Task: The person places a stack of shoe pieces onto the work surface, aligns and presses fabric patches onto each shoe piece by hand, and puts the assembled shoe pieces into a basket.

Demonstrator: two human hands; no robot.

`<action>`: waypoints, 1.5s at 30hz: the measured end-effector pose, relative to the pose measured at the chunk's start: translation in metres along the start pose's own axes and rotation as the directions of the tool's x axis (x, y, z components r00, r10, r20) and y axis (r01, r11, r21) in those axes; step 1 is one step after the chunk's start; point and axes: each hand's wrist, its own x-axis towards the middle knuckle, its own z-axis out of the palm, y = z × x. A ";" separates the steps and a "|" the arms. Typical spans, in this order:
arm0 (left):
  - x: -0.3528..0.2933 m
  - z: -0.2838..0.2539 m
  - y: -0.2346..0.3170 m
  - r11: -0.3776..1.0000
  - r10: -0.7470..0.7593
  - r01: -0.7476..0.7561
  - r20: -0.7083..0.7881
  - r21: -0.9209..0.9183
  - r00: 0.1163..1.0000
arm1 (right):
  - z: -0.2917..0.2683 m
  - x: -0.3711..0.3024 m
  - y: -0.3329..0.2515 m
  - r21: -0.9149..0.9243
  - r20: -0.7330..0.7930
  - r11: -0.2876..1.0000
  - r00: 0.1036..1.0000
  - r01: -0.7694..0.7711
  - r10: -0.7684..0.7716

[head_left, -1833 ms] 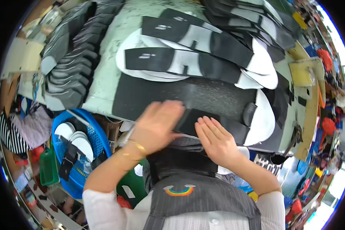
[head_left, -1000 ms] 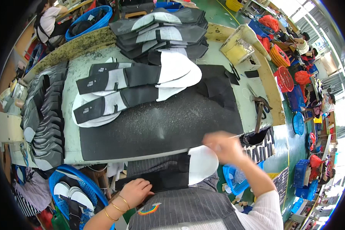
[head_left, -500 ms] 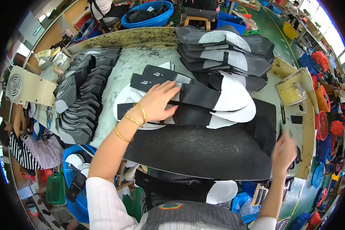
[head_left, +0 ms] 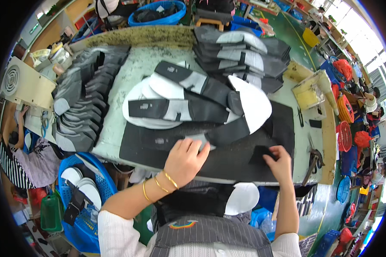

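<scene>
A black strap piece with a grey patch and a white rounded end (head_left: 255,105) slants across the black work mat (head_left: 150,150). My left hand (head_left: 186,158) has its fingers closed over the near end of this strap, at the grey patch. Its thumb lies on the right, and the underside of the grip is hidden. My right hand (head_left: 281,163) pinches a small black fabric piece (head_left: 260,155) just above the mat's right part. Behind my left hand lie another black strap (head_left: 148,109), an upper strap (head_left: 171,70) and white oval pads (head_left: 131,105), overlapping in a pile.
Overlapping grey-black pieces (head_left: 75,122) line the table's left side; stacked dark pieces with white patches (head_left: 242,60) stand at the back right. Scissors (head_left: 315,162) lie at the right edge. Blue basket (head_left: 83,231) sits lower left, beside a seated person (head_left: 30,158).
My left hand has moved nearer, and the strap piece now lies lower, fanned away from the pile. My right hand has come left from the table's right edge with a small black piece.
</scene>
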 end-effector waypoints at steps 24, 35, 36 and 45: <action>-0.052 -0.013 0.000 0.234 -0.606 0.705 0.466 -0.670 0.644 | 0.085 -0.036 -0.133 0.230 0.318 0.958 0.917 0.173 -0.242; -0.041 -0.006 -0.004 0.435 -0.630 0.716 0.383 -0.546 0.675 | 0.093 -0.035 -0.127 0.195 0.308 0.966 0.925 0.169 -0.224; -0.040 -0.007 -0.004 0.431 -0.627 0.721 0.394 -0.542 0.671 | 0.093 -0.033 -0.129 0.182 0.313 0.968 0.923 0.173 -0.223; -0.031 -0.009 -0.001 0.778 -0.476 0.574 0.358 -0.254 0.804 | 0.096 -0.027 -0.132 0.104 0.359 0.970 0.901 0.222 -0.244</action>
